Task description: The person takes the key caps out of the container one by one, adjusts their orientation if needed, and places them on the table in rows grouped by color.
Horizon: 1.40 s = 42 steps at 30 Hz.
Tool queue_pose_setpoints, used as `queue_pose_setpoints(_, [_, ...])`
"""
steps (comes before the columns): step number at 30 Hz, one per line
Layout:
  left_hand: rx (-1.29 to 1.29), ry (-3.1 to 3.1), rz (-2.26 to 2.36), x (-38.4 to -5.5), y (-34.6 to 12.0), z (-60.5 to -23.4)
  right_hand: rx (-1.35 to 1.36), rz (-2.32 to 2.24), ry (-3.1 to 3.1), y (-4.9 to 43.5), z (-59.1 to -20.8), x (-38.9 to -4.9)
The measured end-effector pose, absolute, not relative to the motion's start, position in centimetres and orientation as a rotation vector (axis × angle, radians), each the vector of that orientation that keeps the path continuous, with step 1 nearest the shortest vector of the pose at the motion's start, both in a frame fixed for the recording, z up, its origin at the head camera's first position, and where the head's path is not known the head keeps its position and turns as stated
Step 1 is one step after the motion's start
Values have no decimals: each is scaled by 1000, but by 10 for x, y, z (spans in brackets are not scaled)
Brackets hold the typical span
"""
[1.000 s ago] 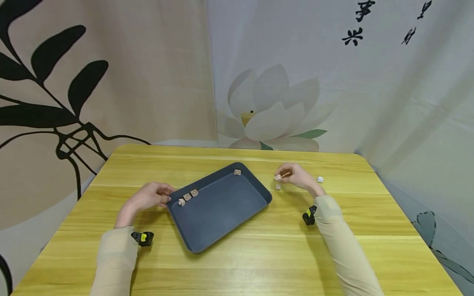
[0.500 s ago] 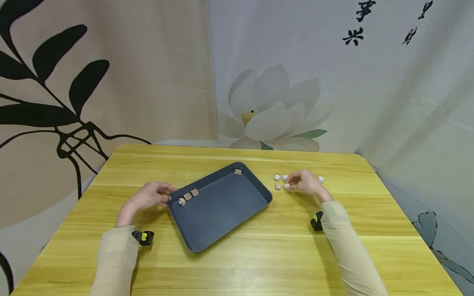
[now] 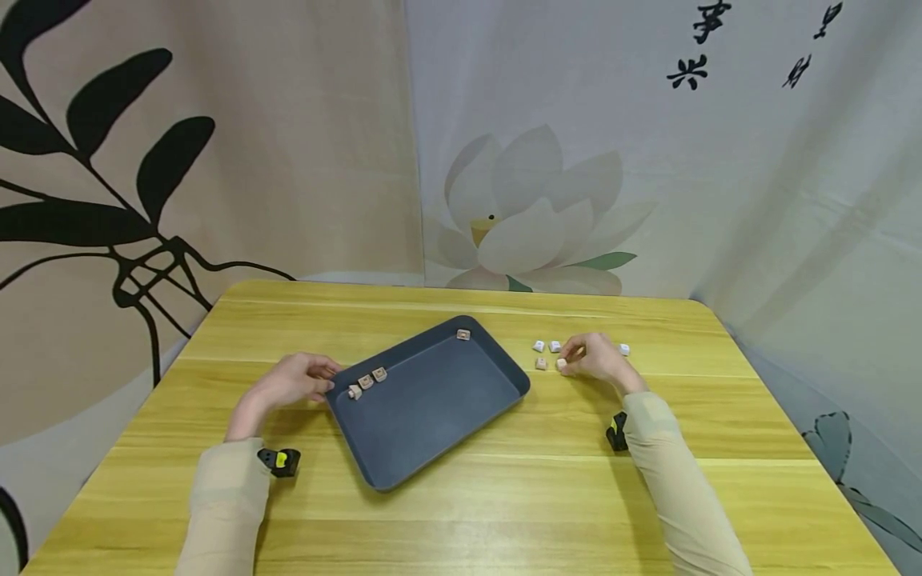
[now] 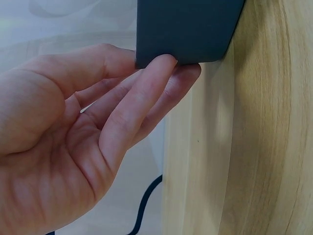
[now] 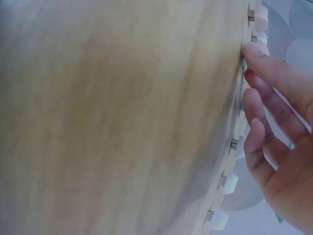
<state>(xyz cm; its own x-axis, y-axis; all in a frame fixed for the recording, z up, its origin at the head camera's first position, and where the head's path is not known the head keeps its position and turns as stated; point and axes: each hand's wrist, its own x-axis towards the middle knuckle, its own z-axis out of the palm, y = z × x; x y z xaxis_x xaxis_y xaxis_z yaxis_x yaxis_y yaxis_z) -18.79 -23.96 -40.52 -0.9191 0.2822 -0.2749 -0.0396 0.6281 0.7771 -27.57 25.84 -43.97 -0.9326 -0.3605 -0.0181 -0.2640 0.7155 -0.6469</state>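
Observation:
My left hand (image 3: pixel 297 378) holds the left corner of a dark grey tray (image 3: pixel 432 428). In the left wrist view, its curled fingers (image 4: pixel 132 107) meet the tray's edge (image 4: pixel 181 29). To the right of the tray, my right hand (image 3: pixel 596 355) pinches a small pale keycap (image 3: pixel 561 364) down at the table. Beside it sits a pinkish keycap (image 3: pixel 541 364), with two white ones, a left keycap (image 3: pixel 539 346) and a right keycap (image 3: pixel 555 346), just behind. In the right wrist view, the fingers (image 5: pixel 269 66) partly hide the held keycap.
Several beige keycaps lie in the tray, including one keycap (image 3: pixel 366 382) in a short row at left and a lone keycap (image 3: pixel 463 335) near the far corner. Another white keycap (image 3: pixel 623 350) is behind my right hand on the wooden table (image 3: pixel 490 512). A printed curtain (image 3: pixel 346 160) hangs behind.
My right hand has moved rightward from the left white keycap and lowered to the pale keycap beside the pinkish one. Both white keycaps behind now show. My left hand stays at the tray.

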Motion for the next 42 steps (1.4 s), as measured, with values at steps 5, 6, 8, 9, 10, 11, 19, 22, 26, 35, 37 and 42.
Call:
queue_pose_setpoints(5, [187,2490,1188,-188,-239,-405,-459,-946,2807,256,-442,-279])
queue_pose_setpoints(6, [188,2491,1187,-188,-239,-405,-458,-940,2814,255,-442,-279])
queue_pose_setpoints(8, [177,2493,1190,-188,-239,-405,-452,-929,2825,255,-443,-279])
queue_pose_setpoints(9, [177,2494,1189,-188,-239,-405,-456,-922,2831,255,-443,-279])
queue_pose_setpoints(10, [183,2496,1185,-188,-238,-405,-452,-926,2833,254,-444,-279])
queue_pose_setpoints(11, [178,2495,1187,-188,-238,-405,-450,-924,2836,254,-444,-279])
queue_pose_setpoints(19, [179,2496,1188,-187,-238,-405,-484,-900,2752,256,-430,-280])
queue_pose_setpoints(22, [181,2499,1186,-188,-239,-404,-520,-885,2718,253,-413,-286])
queue_pose_setpoints(26, [181,2500,1185,-188,-240,-405,-597,-891,2732,237,-389,-293])
queue_pose_setpoints(35, [182,2503,1181,-188,-240,-404,-902,-947,2688,158,-374,-309])
queue_pose_setpoints(37, [181,2498,1190,-188,-240,-405,-956,-945,2655,140,-376,-312])
queue_pose_setpoints(42, [188,2497,1191,-189,-239,-407,-1011,-924,2615,109,-387,-317])
